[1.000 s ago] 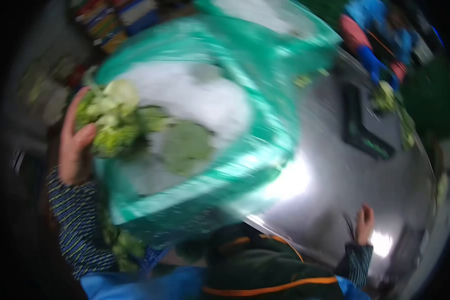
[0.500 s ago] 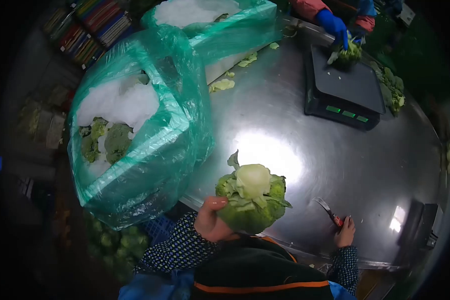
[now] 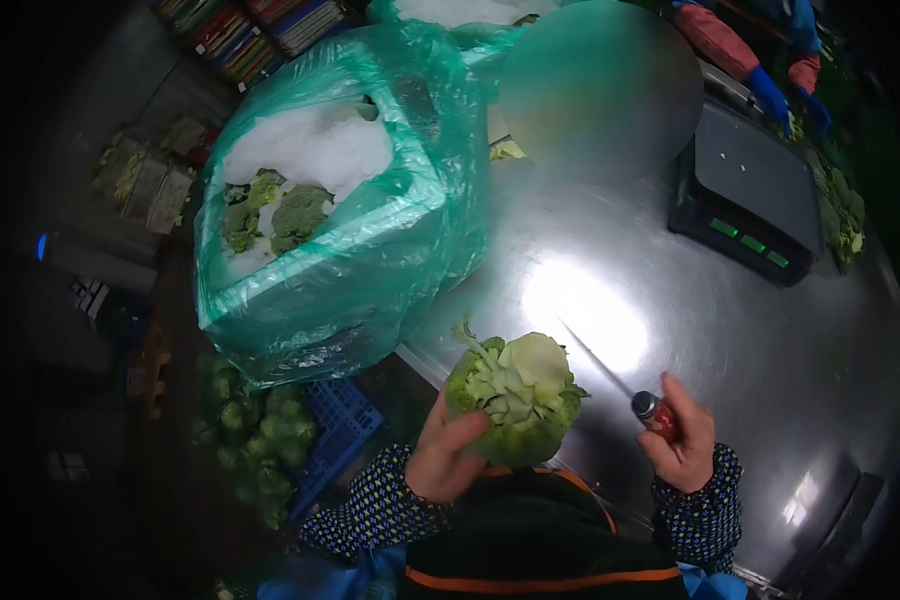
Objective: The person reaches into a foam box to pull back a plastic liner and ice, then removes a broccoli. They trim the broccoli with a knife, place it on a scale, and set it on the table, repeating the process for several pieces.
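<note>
My left hand (image 3: pixel 448 450) is wrapped round the lower left side of a broccoli head (image 3: pixel 515 425). Its thick pale stalk points up toward me, and a leaf stem sticks out at the upper left. To the right, my right hand (image 3: pixel 682 440) holds a knife (image 3: pixel 653 412) by its red handle, with the index finger stretched along it. The thin blade points up and left, apart from the broccoli. Both are over the near edge of the metal table (image 3: pixel 770 370).
At left stands a green plastic-lined box (image 3: pixel 320 290) with ice and broccoli. A black scale (image 3: pixel 750 190) sits at the back right, beside more broccoli (image 3: pixel 842 215). Another person's blue-gloved hands (image 3: pixel 770 98) are behind it. A blue crate (image 3: pixel 335 440) is below left.
My right hand has lifted the knife from the tabletop, its blade now toward the broccoli. The broccoli has tilted in my left hand. The other person's hands have left the scale; the view has shifted.
</note>
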`<state>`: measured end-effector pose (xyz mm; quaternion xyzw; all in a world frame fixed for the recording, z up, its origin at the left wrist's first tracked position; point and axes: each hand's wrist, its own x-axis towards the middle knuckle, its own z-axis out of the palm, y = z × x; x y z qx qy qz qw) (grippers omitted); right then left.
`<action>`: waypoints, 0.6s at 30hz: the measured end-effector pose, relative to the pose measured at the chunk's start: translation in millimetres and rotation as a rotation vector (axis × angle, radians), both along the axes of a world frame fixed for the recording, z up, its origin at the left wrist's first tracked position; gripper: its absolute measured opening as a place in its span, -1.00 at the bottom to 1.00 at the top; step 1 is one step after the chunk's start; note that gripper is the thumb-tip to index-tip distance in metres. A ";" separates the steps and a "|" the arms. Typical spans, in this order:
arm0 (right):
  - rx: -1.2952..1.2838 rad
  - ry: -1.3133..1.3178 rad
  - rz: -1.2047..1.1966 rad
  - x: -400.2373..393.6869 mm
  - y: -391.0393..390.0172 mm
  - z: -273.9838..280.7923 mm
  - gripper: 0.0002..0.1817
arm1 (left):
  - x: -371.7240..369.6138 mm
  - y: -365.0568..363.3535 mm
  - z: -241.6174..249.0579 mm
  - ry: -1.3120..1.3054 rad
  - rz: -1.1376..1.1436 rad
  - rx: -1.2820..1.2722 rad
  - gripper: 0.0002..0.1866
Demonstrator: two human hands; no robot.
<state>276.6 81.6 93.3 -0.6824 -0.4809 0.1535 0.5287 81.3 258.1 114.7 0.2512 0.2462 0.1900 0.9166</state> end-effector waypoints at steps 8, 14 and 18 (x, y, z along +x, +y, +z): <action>-0.124 -0.406 0.210 -27.0 75.5 49.7 -0.64 | -30.0 11.1 6.6 0.062 0.166 0.146 -0.20; -0.268 -0.536 0.240 -39.1 98.0 58.0 -0.69 | -34.8 18.9 8.9 0.077 0.209 0.228 -0.18; -0.262 -0.538 0.219 -29.3 100.6 35.1 -0.74 | -46.8 25.5 5.5 0.136 0.192 0.301 -0.13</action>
